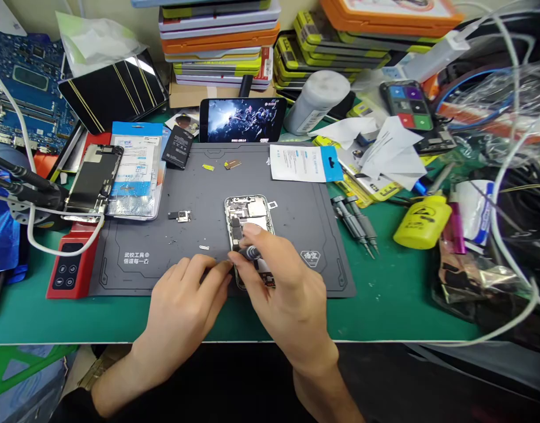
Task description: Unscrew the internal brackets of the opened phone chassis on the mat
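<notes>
A phone with its back off (pixel 257 210) lies on the grey work mat (pixel 133 235), its inner parts showing. Over its lower half, my right hand (pixel 289 282) is closed on a screwdriver (pixel 251 252) with a dark, ribbed grip; the tip is hidden by the fingers. My left hand (pixel 193 294) is closed at the phone's lower left edge, fingertips nearly meeting the right thumb. What those fingers pinch cannot be made out. A small camera-like part (pixel 180 216) and a thin silver piece (pixel 204 248) lie left of the phone. Beside its right edge is a SIM tray (pixel 273 204).
A phone playing video (pixel 245 120) stands behind the mat. Two screwdrivers (pixel 355 223) and a yellow bottle (pixel 423 222) are at right. A phone screen assembly (pixel 96 179), a black battery (pixel 177 145) and a red device (pixel 71 264) sit left. White cables hang at both sides.
</notes>
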The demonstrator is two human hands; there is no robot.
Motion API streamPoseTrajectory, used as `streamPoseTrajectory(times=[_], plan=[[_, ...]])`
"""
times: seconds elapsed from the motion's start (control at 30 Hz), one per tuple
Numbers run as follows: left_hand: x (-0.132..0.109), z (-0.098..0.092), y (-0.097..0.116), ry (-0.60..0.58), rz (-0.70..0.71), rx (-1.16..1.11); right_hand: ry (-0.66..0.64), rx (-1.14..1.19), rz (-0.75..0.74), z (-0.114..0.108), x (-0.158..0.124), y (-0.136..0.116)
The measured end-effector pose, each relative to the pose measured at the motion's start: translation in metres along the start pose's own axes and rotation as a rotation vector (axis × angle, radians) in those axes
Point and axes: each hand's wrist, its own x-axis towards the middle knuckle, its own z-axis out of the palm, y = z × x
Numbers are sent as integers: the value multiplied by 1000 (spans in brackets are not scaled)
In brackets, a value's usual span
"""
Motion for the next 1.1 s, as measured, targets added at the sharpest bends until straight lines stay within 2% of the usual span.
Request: streamPoseTrajectory(times=[0.13, 0.27, 0.4, 0.63, 0.77, 0.9, 1.1], plan=[[-1, 0, 0, -1, -6, 2, -16, 122, -44, 4, -4, 0], [0, -1, 0, -20, -7, -17, 111, 148, -15, 4, -11, 6], [2, -2, 0, -26, 2, -2, 104, 275, 16, 2, -17, 12], [0, -2, 1, -6, -30, -71, 175, 115, -3, 6, -18, 9], [-2, -1, 0, 16, -81, -134, 201, 281, 100, 4, -19, 8], [-2, -2, 0, 42, -73, -157, 215, 455, 164, -1, -23, 8], [-3, -4, 1, 32, -37, -162, 199, 532, 217, -3, -24, 4]])
